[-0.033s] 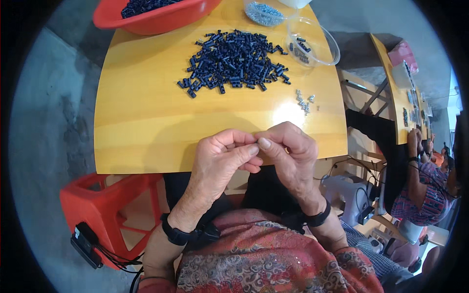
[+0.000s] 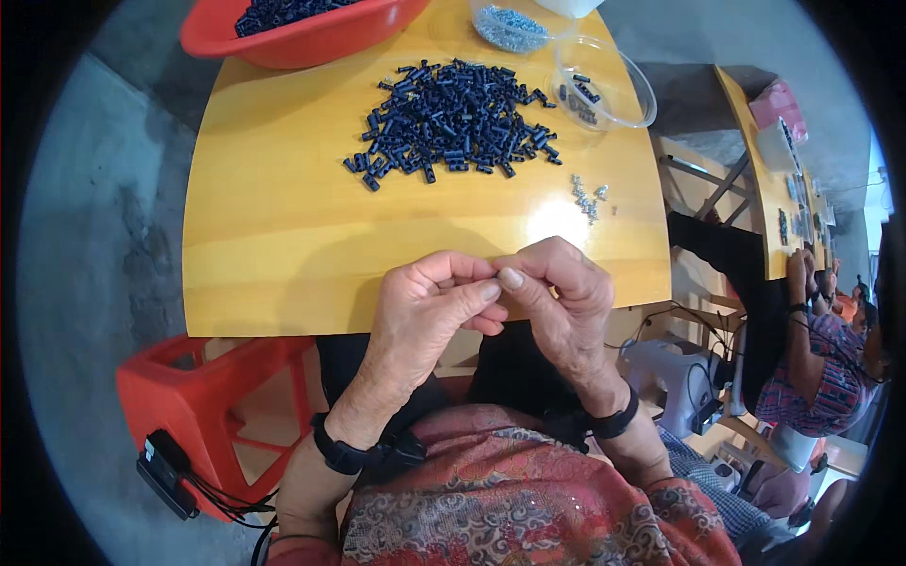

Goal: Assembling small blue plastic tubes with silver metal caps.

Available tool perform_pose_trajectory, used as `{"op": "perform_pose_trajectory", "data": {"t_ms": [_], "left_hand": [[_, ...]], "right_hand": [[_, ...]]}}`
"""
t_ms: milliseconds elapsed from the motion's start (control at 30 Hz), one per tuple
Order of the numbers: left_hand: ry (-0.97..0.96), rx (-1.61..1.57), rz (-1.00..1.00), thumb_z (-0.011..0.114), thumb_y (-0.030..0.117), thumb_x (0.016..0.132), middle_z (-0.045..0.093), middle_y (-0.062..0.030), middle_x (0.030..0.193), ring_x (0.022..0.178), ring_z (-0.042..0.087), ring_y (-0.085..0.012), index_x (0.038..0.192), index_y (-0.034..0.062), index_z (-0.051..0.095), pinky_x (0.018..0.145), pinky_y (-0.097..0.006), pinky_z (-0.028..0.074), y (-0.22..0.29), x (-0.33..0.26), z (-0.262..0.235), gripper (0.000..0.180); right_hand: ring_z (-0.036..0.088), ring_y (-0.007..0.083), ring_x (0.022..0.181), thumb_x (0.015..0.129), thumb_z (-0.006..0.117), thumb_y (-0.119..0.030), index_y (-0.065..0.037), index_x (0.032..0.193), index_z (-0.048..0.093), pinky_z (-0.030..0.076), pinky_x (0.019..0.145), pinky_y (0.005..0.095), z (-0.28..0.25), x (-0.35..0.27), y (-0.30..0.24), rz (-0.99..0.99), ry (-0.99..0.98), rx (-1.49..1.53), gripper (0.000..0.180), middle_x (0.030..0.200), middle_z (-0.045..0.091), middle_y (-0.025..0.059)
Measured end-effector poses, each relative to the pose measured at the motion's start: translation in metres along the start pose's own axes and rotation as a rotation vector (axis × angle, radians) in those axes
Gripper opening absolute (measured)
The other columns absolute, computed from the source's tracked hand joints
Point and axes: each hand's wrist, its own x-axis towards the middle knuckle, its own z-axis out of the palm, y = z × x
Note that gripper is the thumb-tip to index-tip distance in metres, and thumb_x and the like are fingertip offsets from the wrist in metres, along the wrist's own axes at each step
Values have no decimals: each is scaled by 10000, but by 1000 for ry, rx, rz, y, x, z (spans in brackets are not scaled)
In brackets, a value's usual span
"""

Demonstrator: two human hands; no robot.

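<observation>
My left hand point(image 2: 420, 307) and my right hand point(image 2: 568, 300) meet over the near edge of the yellow table point(image 2: 260, 236). Thumbs and fingers are pinched together, tip to tip. Whatever lies between them is too small and too covered to make out. Beyond the hands is a heap of small dark tube-shaped plastic pieces point(image 2: 453, 123). A few small silver metal pieces, like screws point(image 2: 587, 200), lie loose to the right of the heap. Behind them, a clear round tub point(image 2: 647, 104) holds several dark pieces.
At the far left a red basin point(image 2: 293, 55) holds more dark pieces. A clear tub point(image 2: 486, 36) of small silvery parts is at the back. Red stool point(image 2: 179, 377) at left; grey stool point(image 2: 661, 377) at right. Another person point(image 2: 816, 377) works at a table farther right.
</observation>
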Motion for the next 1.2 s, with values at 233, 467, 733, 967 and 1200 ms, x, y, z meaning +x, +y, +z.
{"op": "perform_pose_trajectory", "data": {"t_ms": [233, 467, 733, 967, 1200], "left_hand": [[11, -40, 27, 633, 66, 871, 658, -120, 838, 712, 667, -155, 971, -43, 605, 624, -254, 575, -4, 1, -5, 150], [51, -24, 86, 635, 53, 865, 662, -118, 826, 699, 669, -162, 971, -45, 612, 620, -255, 577, -3, 0, -5, 146], [11, 44, 106, 629, 26, 864, 658, -111, 827, 720, 668, -150, 991, -58, 609, 640, -253, 581, -3, -1, -4, 154], [14, 50, 103, 625, 16, 863, 661, -115, 822, 707, 668, -148, 972, -59, 618, 642, -250, 580, -4, 0, -3, 132], [5, 93, 84, 624, 13, 861, 658, -120, 800, 675, 663, -147, 962, -64, 618, 623, -252, 574, -2, -2, -6, 127]], "right_hand": [[629, 219, 669, 747, 718, -27, 2, 940, 665, 501, 557, 291, 1, 2, -7, -334, -47, -287, 202, 766, 607, 116], [550, 56, 622, 930, 570, -165, 1, 1062, 661, 450, 495, 207, -5, -5, 1, 298, -164, 410, 230, 835, 637, 27], [514, 29, 562, 875, 639, -107, -13, 927, 691, 426, 486, 176, -8, 7, -4, 488, -139, 475, 120, 707, 634, -6], [522, 22, 579, 858, 651, -88, -20, 897, 684, 448, 512, 171, -14, 14, -5, 554, -232, 476, 85, 699, 623, -13], [556, 37, 671, 854, 647, -81, 2, 867, 663, 467, 571, 207, -15, 15, -9, 394, -315, 279, 86, 711, 620, -1]]}}
